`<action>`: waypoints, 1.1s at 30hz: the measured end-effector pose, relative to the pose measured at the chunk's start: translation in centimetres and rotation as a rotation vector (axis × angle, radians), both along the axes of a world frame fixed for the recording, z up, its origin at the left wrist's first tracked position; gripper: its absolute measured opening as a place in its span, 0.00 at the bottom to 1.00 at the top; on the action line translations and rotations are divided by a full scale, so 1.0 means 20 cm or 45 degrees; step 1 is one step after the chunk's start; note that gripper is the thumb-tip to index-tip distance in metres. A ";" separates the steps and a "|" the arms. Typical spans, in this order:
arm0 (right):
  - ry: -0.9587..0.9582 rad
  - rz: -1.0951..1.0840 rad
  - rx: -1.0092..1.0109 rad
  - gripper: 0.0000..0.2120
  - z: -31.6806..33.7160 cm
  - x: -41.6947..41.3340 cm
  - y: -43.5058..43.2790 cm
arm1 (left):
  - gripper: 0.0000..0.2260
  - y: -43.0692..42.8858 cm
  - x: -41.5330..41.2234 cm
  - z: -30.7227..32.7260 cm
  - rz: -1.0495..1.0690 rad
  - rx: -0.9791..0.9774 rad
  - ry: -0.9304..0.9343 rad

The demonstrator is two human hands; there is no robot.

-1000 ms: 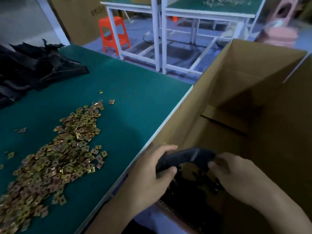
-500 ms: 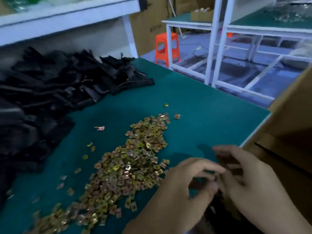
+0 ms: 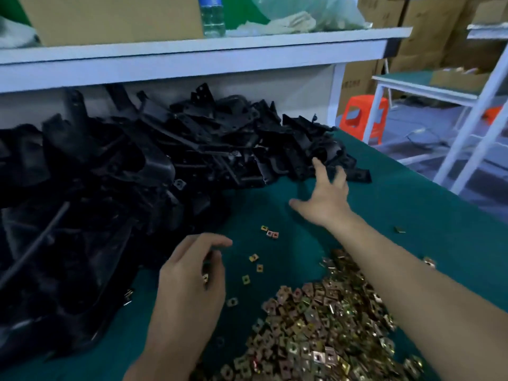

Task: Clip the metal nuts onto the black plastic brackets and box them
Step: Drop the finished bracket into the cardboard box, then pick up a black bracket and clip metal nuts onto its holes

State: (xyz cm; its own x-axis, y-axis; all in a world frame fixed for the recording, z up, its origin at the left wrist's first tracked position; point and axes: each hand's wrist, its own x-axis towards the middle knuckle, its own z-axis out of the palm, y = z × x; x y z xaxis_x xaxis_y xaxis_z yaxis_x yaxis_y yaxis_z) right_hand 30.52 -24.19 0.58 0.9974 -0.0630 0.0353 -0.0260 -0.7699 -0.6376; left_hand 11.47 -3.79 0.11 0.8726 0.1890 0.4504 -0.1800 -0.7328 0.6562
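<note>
Head view. Near: nuts [image 3: 316, 334] heaped on green surface [image 3: 412, 215], thin, light, likely slippery. My left hand [image 3: 189, 279] loosely curled beside heap; whether it holds nut, cannot tell. Farther: my right hand [image 3: 325, 193] spread wide at edge of brackets [image 3: 165, 160] pile. Brackets look stiff, light, tangled; I'd grip loose outer arm.

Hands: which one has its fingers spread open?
The right hand, stretched out to the far right end of the bracket pile; the left hand has curled fingers.
</note>
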 end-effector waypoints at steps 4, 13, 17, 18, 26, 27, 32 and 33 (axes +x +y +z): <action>-0.034 -0.113 -0.047 0.57 -0.04 0.27 0.05 | 0.14 0.03 0.02 -0.06 -0.002 0.037 -0.008; -0.182 -0.147 -0.249 0.25 -0.09 0.40 0.14 | 0.13 0.07 0.03 -0.07 -0.017 0.010 0.008; -0.309 0.001 -0.313 0.15 -0.07 0.25 0.14 | 0.13 0.07 0.02 -0.07 -0.028 -0.033 0.025; -0.312 0.025 -0.366 0.15 -0.06 0.20 0.14 | 0.13 0.07 0.02 -0.07 -0.029 -0.039 0.021; -0.305 0.106 -0.356 0.15 0.05 -0.22 0.11 | 0.13 0.05 0.01 -0.08 0.000 -0.128 0.024; -0.317 0.121 -0.318 0.16 0.07 -0.27 0.11 | 0.13 0.05 0.01 -0.08 -0.003 -0.165 0.018; 0.006 0.456 0.435 0.18 0.19 -0.55 0.16 | 0.20 0.03 0.03 -0.01 -0.028 -0.829 0.042; 0.225 0.586 0.626 0.20 0.21 -0.60 0.18 | 0.26 0.04 0.03 0.02 -0.087 -1.075 0.026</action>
